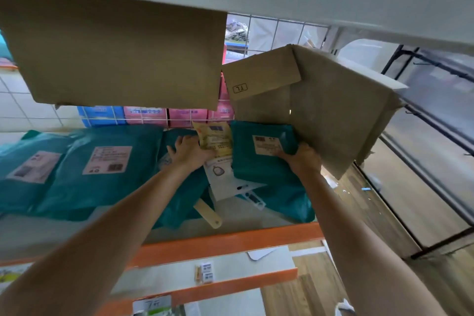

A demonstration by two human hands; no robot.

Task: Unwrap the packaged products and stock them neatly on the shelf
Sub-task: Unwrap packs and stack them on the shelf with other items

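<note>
Head view gives us our right hand (pixel 302 159) clamped on the right edge of a labelled teal package (pixel 259 169), fingers curled over its upper corner. The package lies just left of that grip, on the shelf (pixel 230 238) with the orange front rail. Our left hand (pixel 191 151) has its fingers spread and straight, pressing down on another teal mailer (pixel 189 197). Its thumb side touches a yellow packet (pixel 214 141), which sits between our 2 hands. Below that packet, also between the hands, lies a white printed sheet (pixel 225 182). Just right of the gripping hand stands an open cardboard box (pixel 338 115); we cannot tell whether they touch. Left of the flat hand lie 2 more teal bags (pixel 84 192), labels up.
</note>
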